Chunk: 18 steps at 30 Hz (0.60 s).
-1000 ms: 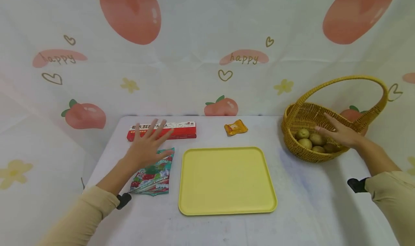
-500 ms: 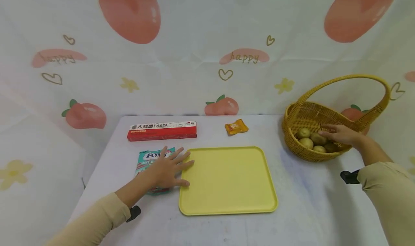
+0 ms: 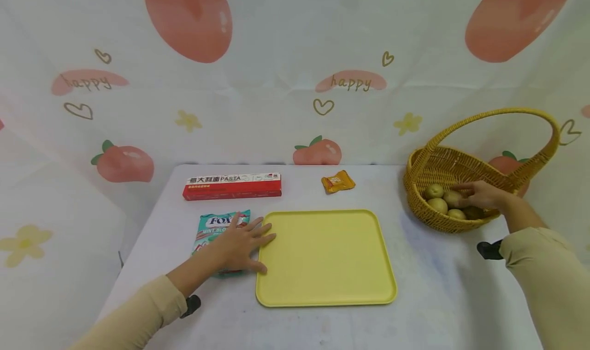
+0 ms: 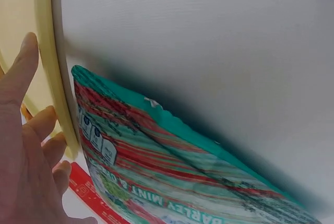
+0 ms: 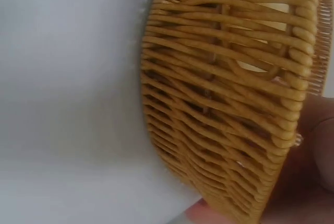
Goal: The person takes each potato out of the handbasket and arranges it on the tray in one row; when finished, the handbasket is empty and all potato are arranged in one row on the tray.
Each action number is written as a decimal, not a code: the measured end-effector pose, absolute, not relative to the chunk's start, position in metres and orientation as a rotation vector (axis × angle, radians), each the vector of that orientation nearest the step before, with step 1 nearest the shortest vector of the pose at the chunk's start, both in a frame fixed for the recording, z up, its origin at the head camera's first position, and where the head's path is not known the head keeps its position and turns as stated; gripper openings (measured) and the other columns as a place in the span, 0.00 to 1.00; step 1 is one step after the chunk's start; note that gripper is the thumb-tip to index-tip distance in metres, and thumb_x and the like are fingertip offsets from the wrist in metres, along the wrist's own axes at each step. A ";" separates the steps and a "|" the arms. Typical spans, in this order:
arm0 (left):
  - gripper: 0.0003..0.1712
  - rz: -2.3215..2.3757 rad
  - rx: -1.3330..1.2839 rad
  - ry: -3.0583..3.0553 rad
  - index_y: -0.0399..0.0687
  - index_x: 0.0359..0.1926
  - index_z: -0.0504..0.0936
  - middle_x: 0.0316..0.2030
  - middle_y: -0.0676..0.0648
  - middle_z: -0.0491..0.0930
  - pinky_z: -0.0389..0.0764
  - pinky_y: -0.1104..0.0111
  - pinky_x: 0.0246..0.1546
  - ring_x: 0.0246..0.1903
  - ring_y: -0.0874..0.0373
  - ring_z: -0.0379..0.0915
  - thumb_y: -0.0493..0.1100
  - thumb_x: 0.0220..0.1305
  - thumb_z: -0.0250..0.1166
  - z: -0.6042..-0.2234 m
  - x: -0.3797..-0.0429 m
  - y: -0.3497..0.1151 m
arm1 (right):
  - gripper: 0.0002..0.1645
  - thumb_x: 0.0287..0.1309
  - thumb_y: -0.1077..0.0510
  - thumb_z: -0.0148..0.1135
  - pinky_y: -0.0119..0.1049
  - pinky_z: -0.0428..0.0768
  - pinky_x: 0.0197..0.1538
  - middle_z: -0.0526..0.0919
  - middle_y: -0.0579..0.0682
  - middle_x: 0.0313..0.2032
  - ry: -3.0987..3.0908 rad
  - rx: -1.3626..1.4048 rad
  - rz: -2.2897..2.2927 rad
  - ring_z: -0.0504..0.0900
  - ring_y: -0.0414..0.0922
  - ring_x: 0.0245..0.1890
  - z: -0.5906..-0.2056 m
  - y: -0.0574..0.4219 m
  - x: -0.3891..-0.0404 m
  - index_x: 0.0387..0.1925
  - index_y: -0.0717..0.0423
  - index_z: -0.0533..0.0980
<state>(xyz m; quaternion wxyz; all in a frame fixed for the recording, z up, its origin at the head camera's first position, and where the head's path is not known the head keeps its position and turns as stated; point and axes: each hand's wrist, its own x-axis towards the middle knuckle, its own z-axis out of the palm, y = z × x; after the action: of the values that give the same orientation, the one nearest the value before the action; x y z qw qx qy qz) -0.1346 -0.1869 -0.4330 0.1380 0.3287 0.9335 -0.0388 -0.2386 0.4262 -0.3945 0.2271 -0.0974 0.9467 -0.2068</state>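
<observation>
Head view, left to right: flat red-and-white cardboard pasta box (image 3: 232,187) at the back, then a crinkly teal-and-red plastic pouch (image 3: 209,232) in front of it, partly covered by the left hand (image 3: 237,245). Fingers there are spread and straight, grasping nothing, over the left rim of a pale yellow, round-cornered rectangular tray (image 3: 327,258) — contact I can't confirm. Tray's shallow, thin-lipped; I'd steady it with flat, light fingertips. Small creased orange wrapped packet (image 3: 338,182) behind it. Far right, a golden-brown woven wicker basket (image 3: 417,206), scooped, tall arched handle, holding olive-brown, rounded, potato-like pieces (image 3: 438,205). Right hand (image 3: 484,195) is inside at those pieces, apparently working on a pick; clasped or just touching, I can't tell — right wrist view is mostly wicker. I'd set thumb and fingers on opposite sides of one piece, below its widest part, since round skins may roll. Any lift should clear rim and handle.
</observation>
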 end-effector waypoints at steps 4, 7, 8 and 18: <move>0.48 -0.110 0.948 2.722 0.60 0.72 0.68 0.74 0.49 0.62 0.46 0.32 0.68 0.75 0.46 0.48 0.76 0.55 0.61 -0.431 -0.134 -0.192 | 0.37 0.65 0.58 0.63 0.69 0.72 0.53 0.66 0.89 0.54 2.636 -0.281 -0.573 0.65 0.82 0.56 -0.396 0.425 -0.238 0.64 0.80 0.61; 0.48 -0.082 0.950 2.737 0.59 0.72 0.69 0.73 0.49 0.63 0.45 0.31 0.67 0.75 0.45 0.49 0.75 0.55 0.62 -0.430 -0.133 -0.195 | 0.36 0.64 0.60 0.64 0.70 0.72 0.53 0.67 0.88 0.53 2.665 -0.306 -0.567 0.66 0.82 0.55 -0.398 0.425 -0.238 0.63 0.80 0.62; 0.48 -0.076 0.954 2.741 0.58 0.72 0.69 0.73 0.49 0.63 0.45 0.31 0.67 0.75 0.45 0.49 0.75 0.56 0.62 -0.429 -0.133 -0.197 | 0.35 0.64 0.61 0.64 0.69 0.72 0.52 0.68 0.88 0.53 2.674 -0.323 -0.563 0.66 0.82 0.55 -0.399 0.425 -0.238 0.62 0.81 0.63; 0.48 -0.092 0.955 2.757 0.59 0.72 0.68 0.74 0.49 0.61 0.44 0.31 0.67 0.75 0.45 0.48 0.76 0.57 0.60 -0.432 -0.131 -0.202 | 0.32 0.61 0.64 0.66 0.64 0.76 0.48 0.75 0.81 0.49 2.803 -0.507 -0.491 0.75 0.74 0.50 -0.387 0.423 -0.232 0.60 0.82 0.67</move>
<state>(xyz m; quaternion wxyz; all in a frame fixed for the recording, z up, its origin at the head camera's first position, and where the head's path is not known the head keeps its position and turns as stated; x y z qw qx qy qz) -0.1314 -0.2016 -0.4321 0.1108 0.3252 0.9386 -0.0315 -0.2318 0.4234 -0.3874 0.1251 -0.1741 0.9621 -0.1684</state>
